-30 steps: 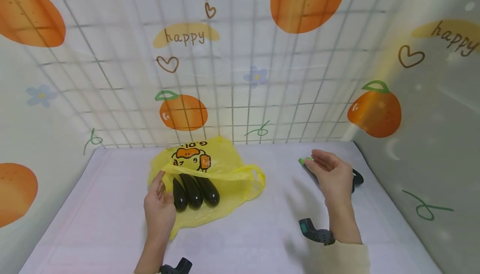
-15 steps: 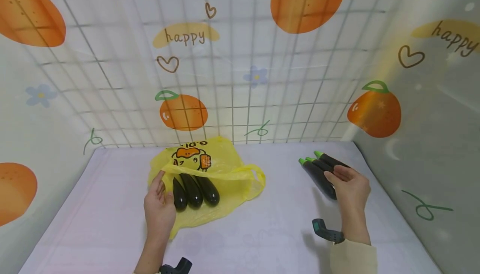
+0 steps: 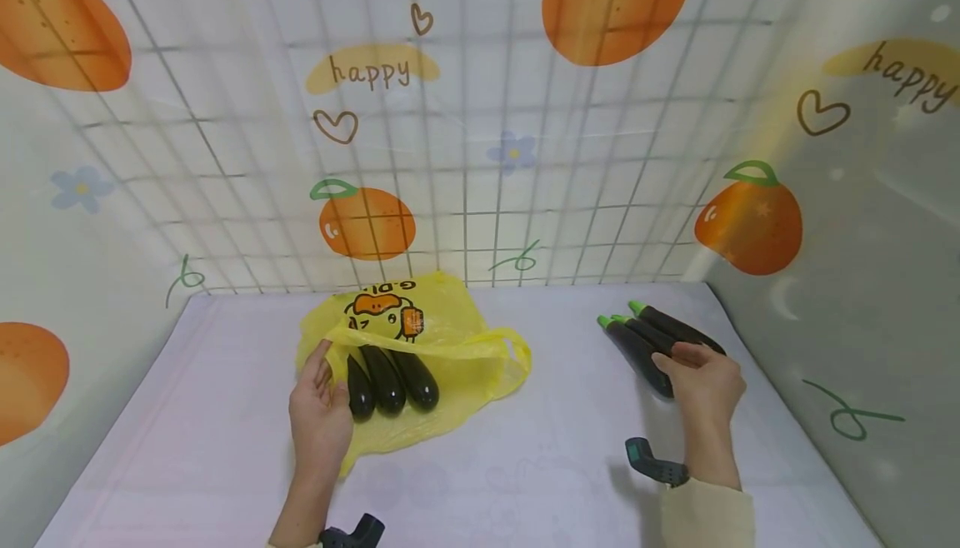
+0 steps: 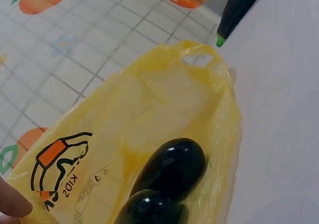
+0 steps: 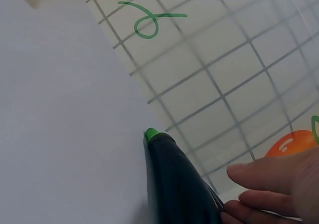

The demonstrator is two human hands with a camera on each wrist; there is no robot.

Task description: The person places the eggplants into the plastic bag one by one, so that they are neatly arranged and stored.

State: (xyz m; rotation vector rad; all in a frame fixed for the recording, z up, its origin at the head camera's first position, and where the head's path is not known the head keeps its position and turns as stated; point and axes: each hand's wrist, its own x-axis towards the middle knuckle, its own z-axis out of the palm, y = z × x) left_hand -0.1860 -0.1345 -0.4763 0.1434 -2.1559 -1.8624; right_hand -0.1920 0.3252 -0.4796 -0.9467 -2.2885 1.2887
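Note:
A yellow plastic bag (image 3: 468,402) lies on the table at the left, with three dark eggplants (image 3: 387,386) in its mouth, rounded ends toward me. My left hand (image 3: 321,415) holds the bag's upper rim raised at its left side; in the left wrist view a fingertip (image 4: 14,199) is at the printed edge. On the right, three more eggplants (image 3: 637,358) with green stem ends lie side by side. Over their rounded ends is my right hand (image 3: 707,383), and in the right wrist view its thumb stands apart from the fingers beside an eggplant (image 5: 177,184).
A white cloth covers the table (image 3: 480,490). Behind it rises a wire grid (image 3: 465,231) under a sheet printed with oranges, and a pale wall (image 3: 862,306) stands close on the right. The bag's handle loop (image 3: 517,361) reaches toward the middle.
My right hand has moved right and toward me over the eggplants, uncovering their green stem ends, then shifted only slightly. The left hand and the bag have stayed in place.

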